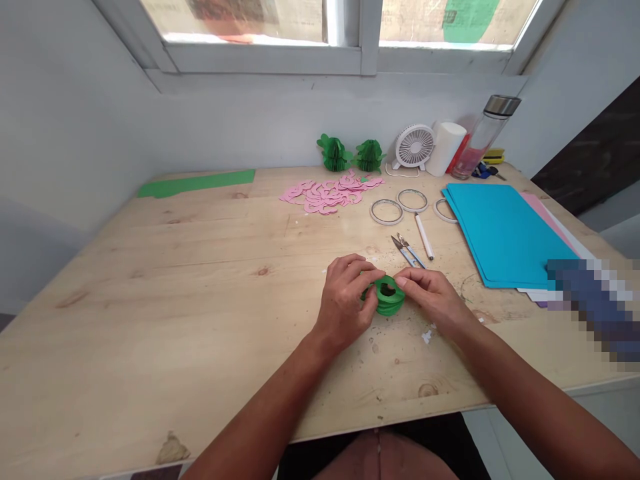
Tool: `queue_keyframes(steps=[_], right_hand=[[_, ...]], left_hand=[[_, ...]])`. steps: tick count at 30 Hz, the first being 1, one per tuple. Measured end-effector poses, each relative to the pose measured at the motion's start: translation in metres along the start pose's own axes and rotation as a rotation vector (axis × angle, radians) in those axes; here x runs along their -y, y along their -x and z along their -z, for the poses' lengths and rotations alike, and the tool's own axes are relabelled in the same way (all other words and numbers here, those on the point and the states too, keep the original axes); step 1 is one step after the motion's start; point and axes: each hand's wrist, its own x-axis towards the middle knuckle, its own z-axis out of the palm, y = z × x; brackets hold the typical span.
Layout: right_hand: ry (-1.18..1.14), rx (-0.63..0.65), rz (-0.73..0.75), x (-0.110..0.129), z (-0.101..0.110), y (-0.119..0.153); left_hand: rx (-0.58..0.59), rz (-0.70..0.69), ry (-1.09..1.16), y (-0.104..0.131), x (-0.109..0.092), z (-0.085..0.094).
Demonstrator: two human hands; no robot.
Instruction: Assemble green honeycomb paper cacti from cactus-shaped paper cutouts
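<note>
Between my two hands, low over the table, is a green paper piece (pixel 390 307) of stacked layers with a round opening in its top. My left hand (pixel 350 297) grips its left side, fingers over the top and thumb at the near side. My right hand (pixel 433 297) pinches the right rim between thumb and forefinger. Just beyond the hands lie small blue-handled thread snips (pixel 411 253) and a white pen (pixel 425 237). White paper scraps (pixel 427 336) are scattered near my right wrist.
Pink paper cutouts (pixel 325 197) are piled farther back. Behind them stand green paper ornaments (pixel 334 153), a small white fan (pixel 415 147) and a glass bottle (pixel 483 140). Tape rolls (pixel 387 222) lie right of the pile. Blue sheets (pixel 510 233) cover the right side; a green strip (pixel 200 182) lies far left.
</note>
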Motion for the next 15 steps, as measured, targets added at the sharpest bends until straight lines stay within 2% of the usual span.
queue_keyframes(steps=[9, 15], right_hand=[[-0.176, 0.002, -0.088, 0.0011, -0.0028, -0.0003], [-0.198, -0.004, -0.104, 0.0011, -0.0036, -0.0004]], left_hand=[[-0.002, -0.017, -0.013, 0.0007, 0.0000, -0.0002], [-0.007, -0.030, -0.008, 0.0007, 0.0000, -0.0004]])
